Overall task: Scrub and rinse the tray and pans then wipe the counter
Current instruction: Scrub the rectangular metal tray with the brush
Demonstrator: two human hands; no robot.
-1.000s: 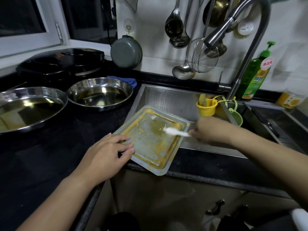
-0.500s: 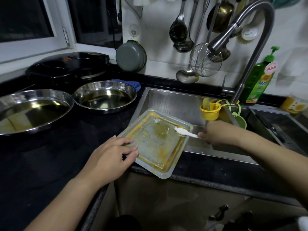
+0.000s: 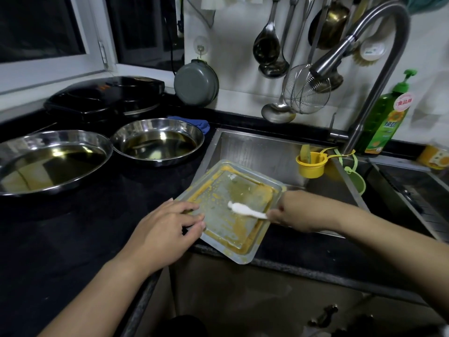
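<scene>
A rectangular metal tray (image 3: 220, 242) smeared with orange-yellow residue lies across the sink's front left corner, partly over the counter edge. My left hand (image 3: 165, 229) grips its left rim, fingers curled over the edge. My right hand (image 3: 295, 211) holds a white brush (image 3: 243, 209) by its handle, the brush head resting on the tray's middle. Two round steel pans stand on the black counter (image 3: 60, 239): a large pan (image 3: 29, 188) at far left and a smaller pan (image 3: 194, 152) beside the sink.
The steel sink (image 3: 267, 152) lies behind the tray, under a tall curved tap (image 3: 379, 69). A yellow cup (image 3: 311, 164) hangs inside it. A green soap bottle (image 3: 386, 117), hanging ladles and a strainer (image 3: 307, 92), a blue cloth (image 3: 198, 124) and a black cooker (image 3: 107, 98) line the back.
The brush head has moved from the tray's far right edge toward its middle and nearer side, my right hand following. My left hand keeps its hold on the tray's left rim.
</scene>
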